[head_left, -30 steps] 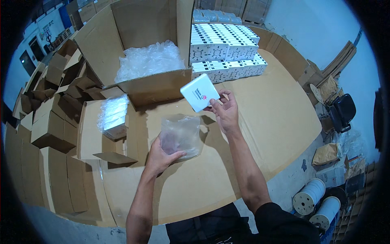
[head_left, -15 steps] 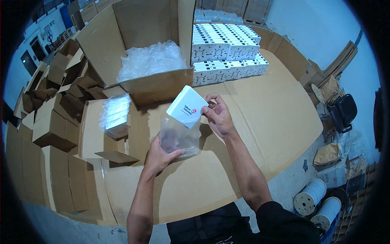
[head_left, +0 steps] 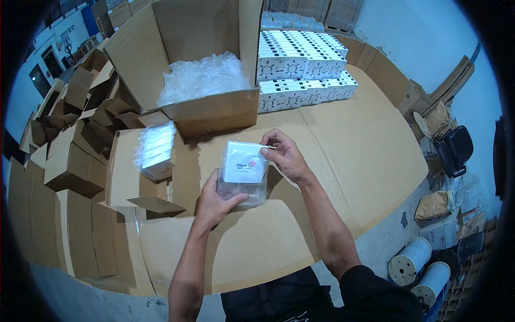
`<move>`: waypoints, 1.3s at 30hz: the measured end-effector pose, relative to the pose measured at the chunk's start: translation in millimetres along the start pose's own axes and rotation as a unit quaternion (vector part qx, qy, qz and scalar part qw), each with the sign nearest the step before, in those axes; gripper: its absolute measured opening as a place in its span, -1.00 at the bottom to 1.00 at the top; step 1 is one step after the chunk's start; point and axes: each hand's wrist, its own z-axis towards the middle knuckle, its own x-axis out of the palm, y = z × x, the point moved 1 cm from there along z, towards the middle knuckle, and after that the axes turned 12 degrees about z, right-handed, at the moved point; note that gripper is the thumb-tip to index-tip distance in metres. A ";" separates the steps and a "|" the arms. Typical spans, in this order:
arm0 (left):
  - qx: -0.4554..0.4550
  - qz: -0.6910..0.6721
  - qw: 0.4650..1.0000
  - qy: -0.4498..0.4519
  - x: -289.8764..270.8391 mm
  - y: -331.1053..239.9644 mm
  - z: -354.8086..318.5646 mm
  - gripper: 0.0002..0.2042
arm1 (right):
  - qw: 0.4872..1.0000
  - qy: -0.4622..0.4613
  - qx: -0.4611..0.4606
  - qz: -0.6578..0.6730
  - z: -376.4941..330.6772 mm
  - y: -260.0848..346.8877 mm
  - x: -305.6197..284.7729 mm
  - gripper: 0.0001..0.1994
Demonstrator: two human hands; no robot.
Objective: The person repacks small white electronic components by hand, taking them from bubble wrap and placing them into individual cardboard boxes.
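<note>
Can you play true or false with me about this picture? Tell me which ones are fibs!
1. The left grip holds a clear bag. True.
2. The right grip is touching nothing. False: the right grip pinches a corner of the white box.
3. Crumpled plastic lies inside the big carton. True.
4. The black chair is on the picture's left. False: the black chair is on the right.
5. The stacked boxes are plain red. False: the stacked boxes are mostly white with dark marks.
</note>
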 end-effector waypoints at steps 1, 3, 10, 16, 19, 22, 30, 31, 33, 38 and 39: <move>0.005 -0.030 1.000 -0.004 0.8 3.6 1.0 -0.38 | 1.000 0.001 0.000 0.001 0.3 -0.7 2.1 -0.79; 0.010 -0.060 0.998 -0.007 1.8 4.3 1.5 -0.44 | 1.000 0.006 -0.015 -0.019 0.0 -0.9 6.2 -0.84; -0.039 -0.054 0.995 -0.068 2.6 7.2 5.4 -0.68 | 0.995 0.008 0.062 -0.081 -0.4 -5.2 6.3 -0.80; -0.049 -0.088 0.982 -0.162 1.1 12.3 6.5 -0.68 | 0.991 -0.082 0.098 -0.033 -4.2 2.3 29.1 -0.71; -0.048 -0.093 0.978 -0.180 0.0 11.6 7.4 -0.69 | 0.984 -0.019 0.172 -0.049 -4.2 -15.6 33.0 -0.67; -0.033 -0.068 0.980 -0.187 -0.4 10.1 9.4 -0.70 | 0.986 -0.053 0.138 -0.075 -1.4 -30.5 33.9 -0.68; -0.040 -0.028 0.974 -0.221 -6.9 18.7 7.9 -0.67 | 0.988 -0.117 0.093 0.043 -2.6 -39.0 48.1 -0.70; -0.037 -0.036 0.972 -0.229 -6.3 14.8 7.5 -0.67 | 0.988 -0.120 0.090 0.028 -3.6 -36.5 47.9 -0.69; -0.035 -0.043 0.970 -0.237 -8.6 10.6 6.5 -0.66 | 0.990 -0.106 0.085 0.047 -5.1 -26.1 51.0 -0.69; 0.055 0.008 0.968 -0.245 -20.4 3.7 4.7 -0.66 | 0.998 -0.054 0.024 0.025 -5.0 -17.4 47.2 -0.67; 0.055 0.008 0.968 -0.245 -21.0 2.6 4.1 -0.66 | 0.999 -0.043 0.020 0.024 -5.1 -16.6 46.3 -0.65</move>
